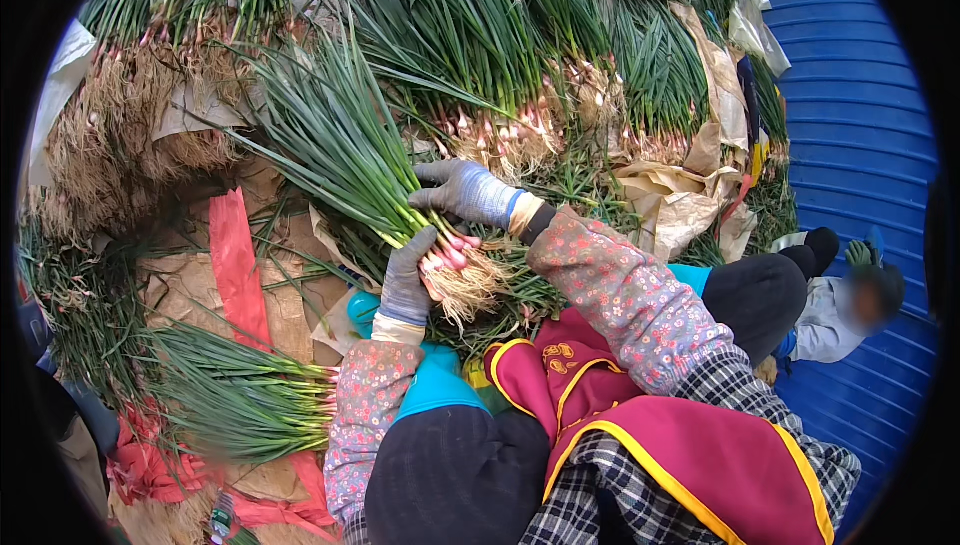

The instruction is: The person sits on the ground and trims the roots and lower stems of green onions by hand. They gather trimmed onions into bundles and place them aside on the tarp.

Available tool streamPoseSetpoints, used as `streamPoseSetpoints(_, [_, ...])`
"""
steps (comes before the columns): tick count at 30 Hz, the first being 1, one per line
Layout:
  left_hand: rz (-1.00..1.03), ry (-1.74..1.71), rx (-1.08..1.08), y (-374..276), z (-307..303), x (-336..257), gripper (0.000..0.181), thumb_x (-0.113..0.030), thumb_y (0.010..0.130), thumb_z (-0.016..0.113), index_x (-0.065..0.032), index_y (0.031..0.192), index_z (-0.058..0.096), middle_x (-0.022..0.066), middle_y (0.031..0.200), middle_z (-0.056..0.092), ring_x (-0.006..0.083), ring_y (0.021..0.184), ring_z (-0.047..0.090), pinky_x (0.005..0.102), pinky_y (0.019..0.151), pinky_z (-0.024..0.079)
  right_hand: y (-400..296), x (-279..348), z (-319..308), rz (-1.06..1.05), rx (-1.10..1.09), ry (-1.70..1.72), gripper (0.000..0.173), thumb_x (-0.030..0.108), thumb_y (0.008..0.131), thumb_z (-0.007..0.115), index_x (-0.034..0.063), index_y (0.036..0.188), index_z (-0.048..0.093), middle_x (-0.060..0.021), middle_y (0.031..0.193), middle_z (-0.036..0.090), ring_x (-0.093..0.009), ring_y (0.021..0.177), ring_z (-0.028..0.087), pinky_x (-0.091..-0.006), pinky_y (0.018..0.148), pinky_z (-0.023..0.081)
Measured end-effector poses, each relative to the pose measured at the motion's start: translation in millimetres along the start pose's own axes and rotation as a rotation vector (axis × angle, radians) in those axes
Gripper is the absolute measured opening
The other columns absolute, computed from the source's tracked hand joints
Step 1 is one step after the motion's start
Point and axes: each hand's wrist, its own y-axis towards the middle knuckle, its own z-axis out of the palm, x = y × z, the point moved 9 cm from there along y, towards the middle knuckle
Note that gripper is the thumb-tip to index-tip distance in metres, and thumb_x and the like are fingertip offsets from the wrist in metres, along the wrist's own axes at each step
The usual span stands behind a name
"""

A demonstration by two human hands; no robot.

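A bunch of green garlic (pixel 367 147) with long green leaves, pinkish bulbs and pale stringy roots is tilted in front of me, its leaves towards the upper left. My left hand (pixel 409 275), in a grey knit glove, grips the stems just above the bulbs, with the thumb on top. My right hand (pixel 469 188), gloved alike, grasps the stems from the right, a little higher up. The roots hang free below the hands. Beside my left forearm a second bunch of green garlic (pixel 247 395) lies on red plastic strips and sacking, its bulb ends partly hidden by my sleeve.
Large piles of green garlic (pixel 472 27) stand across the back. Red plastic strip (pixel 240 260) lies over brown sacking (pixel 180 290) at left. Crumpled brown paper (pixel 667 200) is at right. Another person (pixel 829 320) sits by the blue corrugated sheeting (pixel 847 109). A plastic bottle (pixel 222 515) lies lower left.
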Motion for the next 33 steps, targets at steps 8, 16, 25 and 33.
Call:
streamPoseSetpoints(8, [0.181, 0.207, -0.071, 8, 11, -24, 0.024, -0.017, 0.092, 0.062, 0.0012, 0.107, 0.058, 0.0185, 0.090, 0.068, 0.0308, 0.089, 0.068, 0.0429, 0.084, 0.055, -24, -30, -22, 0.044, -0.129, 0.452, 0.055, 0.050, 0.096, 0.050, 0.0097, 0.134, 0.053, -0.0064, 0.122, 0.062, -0.019, 0.109, 0.058, -0.0340, 0.093, 0.047])
streamPoseSetpoints(16, [0.249, 0.217, -0.037, 27, 49, -13, 0.012, -0.011, 0.089, 0.066, -0.0021, 0.097, 0.064, 0.0078, 0.079, 0.068, 0.0153, 0.071, 0.065, 0.0275, 0.070, 0.052, -64, -42, 47, -0.204, 0.203, 1.946, 0.044, 0.048, 0.097, 0.049, 0.0053, 0.102, 0.059, -0.0112, 0.094, 0.065, -0.023, 0.076, 0.061, -0.0379, 0.076, 0.053])
streamPoseSetpoints(25, [0.077, 0.644, -0.216, -115, -20, -68, 0.029, -0.011, 0.085, 0.070, 0.0011, 0.107, 0.057, 0.0110, 0.078, 0.067, 0.0204, 0.070, 0.067, 0.0317, 0.064, 0.056, -20, -35, -147, -0.069, -0.703, -0.616, 0.041, 0.029, 0.087, 0.064, 0.0139, 0.125, 0.059, -0.0113, 0.120, 0.063, -0.027, 0.107, 0.061, -0.0383, 0.092, 0.049])
streamPoseSetpoints(33, [0.390, 0.637, -0.702, -394, -66, -102, 0.029, -0.023, 0.078, 0.074, 0.0014, 0.088, 0.064, 0.0144, 0.077, 0.068, 0.0173, 0.056, 0.065, 0.0229, 0.045, 0.048, -20, -89, -144, 0.201, -0.488, -0.828, 0.028, 0.029, 0.088, 0.064, 0.0161, 0.113, 0.064, -0.0086, 0.105, 0.068, -0.029, 0.100, 0.063, -0.0421, 0.085, 0.050])
